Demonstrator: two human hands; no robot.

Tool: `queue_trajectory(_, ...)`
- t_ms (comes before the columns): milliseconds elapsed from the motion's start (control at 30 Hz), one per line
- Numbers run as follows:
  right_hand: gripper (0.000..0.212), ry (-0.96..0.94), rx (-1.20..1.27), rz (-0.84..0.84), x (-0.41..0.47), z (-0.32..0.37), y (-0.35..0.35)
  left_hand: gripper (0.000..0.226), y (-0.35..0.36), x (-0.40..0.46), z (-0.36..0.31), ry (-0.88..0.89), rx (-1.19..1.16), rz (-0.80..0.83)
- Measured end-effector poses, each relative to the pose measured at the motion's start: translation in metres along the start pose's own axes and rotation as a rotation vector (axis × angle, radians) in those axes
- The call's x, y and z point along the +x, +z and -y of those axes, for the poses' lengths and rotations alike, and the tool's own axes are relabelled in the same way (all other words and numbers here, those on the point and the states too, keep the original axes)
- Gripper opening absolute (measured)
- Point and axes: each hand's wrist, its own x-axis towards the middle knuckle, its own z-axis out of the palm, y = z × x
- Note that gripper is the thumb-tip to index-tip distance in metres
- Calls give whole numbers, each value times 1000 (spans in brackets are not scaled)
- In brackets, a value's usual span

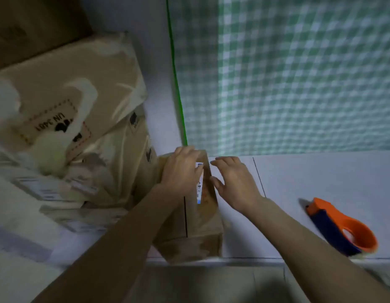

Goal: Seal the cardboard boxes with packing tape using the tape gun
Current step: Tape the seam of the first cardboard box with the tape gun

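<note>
Two bare forearms reach up from the bottom edge toward a small cardboard box (196,217) that sits at the left end of the white worktop (298,178), its near end at the worktop's front edge. The left hand (182,169) lies on the far end of the box top, palm down, fingers (189,153) bent over the far edge and gripping the box. A white printed label (200,182) runs along the top of the box, partly under that hand. The right hand (233,182) is just beside the box's right edge, fingers spread and relaxed, holding nothing; whether its fingertips touch the cardboard cannot be told because of blur.

On the worktop well to the right lies the orange and dark blue tape gun (342,228), on its side near the front edge, apart from both hands.

Left of the small box stands a pile of larger cardboard boxes (80,101) wrapped in glossy tape, the top one tilted and printed with "UN 3481" upside down. Behind the worktop hangs a green-and-white checked cloth (298,73), with a green strip (175,68) along its left border.
</note>
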Motion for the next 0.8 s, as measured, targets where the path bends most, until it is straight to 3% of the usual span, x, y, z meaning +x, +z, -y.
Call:
queue_trajectory(167,23,-28,-10,-32,-9,3,19,31,12,-19,17,-30,0,-104)
queue_trajectory(333,16,-29,-41,-28,-36,26,18,35,7,-56,22,-8,-17,-67)
queue_trajectory(567,34,-8,-166,33,-77,70,17,54,-5,-119,20,-103,-38,2)
queue_trajectory(800,49,75,-233,80,-90,87,22,45,-15,-149,21,-289,-188,29)
